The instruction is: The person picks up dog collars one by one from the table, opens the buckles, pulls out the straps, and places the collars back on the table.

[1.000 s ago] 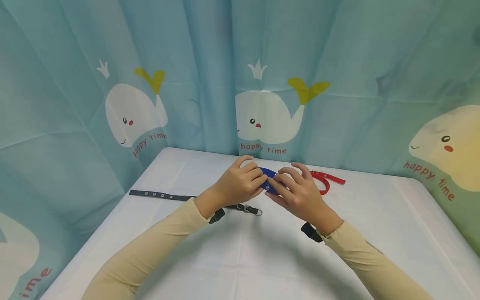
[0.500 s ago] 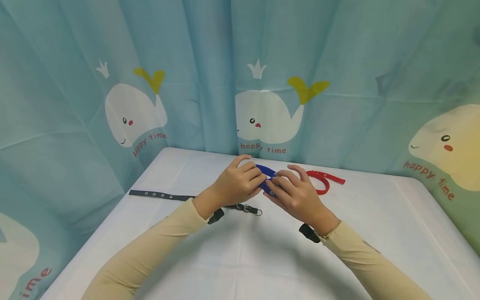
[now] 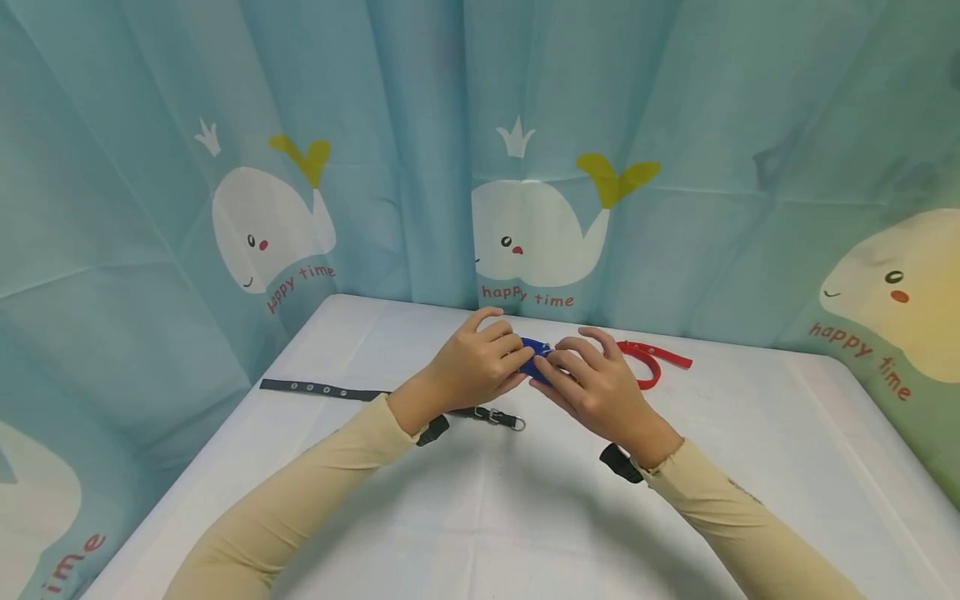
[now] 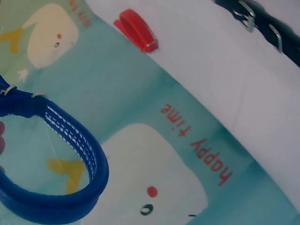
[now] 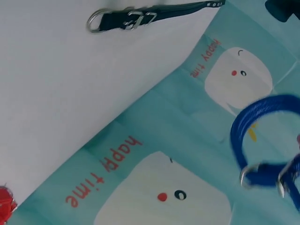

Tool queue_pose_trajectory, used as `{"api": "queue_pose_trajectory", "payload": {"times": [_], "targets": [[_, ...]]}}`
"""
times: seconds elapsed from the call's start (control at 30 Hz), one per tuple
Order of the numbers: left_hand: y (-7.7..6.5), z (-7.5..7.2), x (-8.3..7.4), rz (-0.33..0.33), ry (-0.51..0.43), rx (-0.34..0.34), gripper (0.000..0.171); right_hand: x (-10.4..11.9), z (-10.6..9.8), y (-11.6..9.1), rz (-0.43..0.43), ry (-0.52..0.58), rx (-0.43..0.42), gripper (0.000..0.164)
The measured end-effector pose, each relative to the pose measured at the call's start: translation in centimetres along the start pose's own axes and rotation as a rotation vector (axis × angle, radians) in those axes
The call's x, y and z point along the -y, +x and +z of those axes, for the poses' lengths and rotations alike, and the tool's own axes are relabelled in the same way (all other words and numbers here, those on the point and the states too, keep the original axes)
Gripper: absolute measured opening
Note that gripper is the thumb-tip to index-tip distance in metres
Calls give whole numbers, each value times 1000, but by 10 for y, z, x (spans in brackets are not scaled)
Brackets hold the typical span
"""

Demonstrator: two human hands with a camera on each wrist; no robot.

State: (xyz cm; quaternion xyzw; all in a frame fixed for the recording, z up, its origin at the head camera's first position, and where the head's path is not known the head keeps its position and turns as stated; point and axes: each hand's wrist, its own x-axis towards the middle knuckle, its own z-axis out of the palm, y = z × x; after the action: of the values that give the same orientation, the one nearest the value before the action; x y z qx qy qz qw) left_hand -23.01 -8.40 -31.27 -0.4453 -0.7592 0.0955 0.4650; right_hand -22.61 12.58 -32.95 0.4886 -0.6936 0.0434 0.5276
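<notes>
Above the table, both hands hold a blue pet collar (image 3: 533, 360) bent into a loop. My left hand (image 3: 476, 363) pinches its left side, and my right hand (image 3: 596, 379) pinches the right side, fingertips close together. In the left wrist view the collar's padded band (image 4: 96, 150) curves round, with white stitching on its inner face. The right wrist view shows its metal buckle (image 5: 281, 183) and a ring (image 5: 243, 176) beside it. Fingers cover much of the collar in the head view.
A black collar (image 3: 322, 390) with eyelets, a buckle and a D-ring lies stretched out on the white table (image 3: 480, 500), partly hidden behind the left forearm. A red collar (image 3: 651, 371), looped, lies beyond the right hand. A blue whale-print curtain (image 3: 420, 167) hangs behind.
The blue collar tilts between the fingers: half a second ago a gap showed through its loop, and now it looks flatter in the head view. Both hands stay nearly in place.
</notes>
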Motion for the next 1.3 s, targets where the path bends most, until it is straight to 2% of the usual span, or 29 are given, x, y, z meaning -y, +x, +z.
{"api": "queue_pose_trajectory", "payload": {"times": [0.2,0.4,0.67,0.77,0.93,1.17,1.3], "targets": [[-2,0,0,-19,8,32,20,-3,0,-3,-5,10,-19,41],[1,0,-2,-32,-2,43,15,-1,2,-3,12,26,17,38],[-9,-1,4,-97,1,78,16,-3,-5,-5,19,47,-49,36],[-9,-1,6,-86,0,58,17,-4,-5,-5,30,68,-41,35],[-7,-1,6,-48,-11,17,20,-3,-5,-3,16,79,35,37],[-10,-2,5,-23,-95,-43,20,-3,-6,-7,25,102,83,36],[-11,-3,5,14,-135,-90,22,-4,-8,-10,42,116,107,34]]}}
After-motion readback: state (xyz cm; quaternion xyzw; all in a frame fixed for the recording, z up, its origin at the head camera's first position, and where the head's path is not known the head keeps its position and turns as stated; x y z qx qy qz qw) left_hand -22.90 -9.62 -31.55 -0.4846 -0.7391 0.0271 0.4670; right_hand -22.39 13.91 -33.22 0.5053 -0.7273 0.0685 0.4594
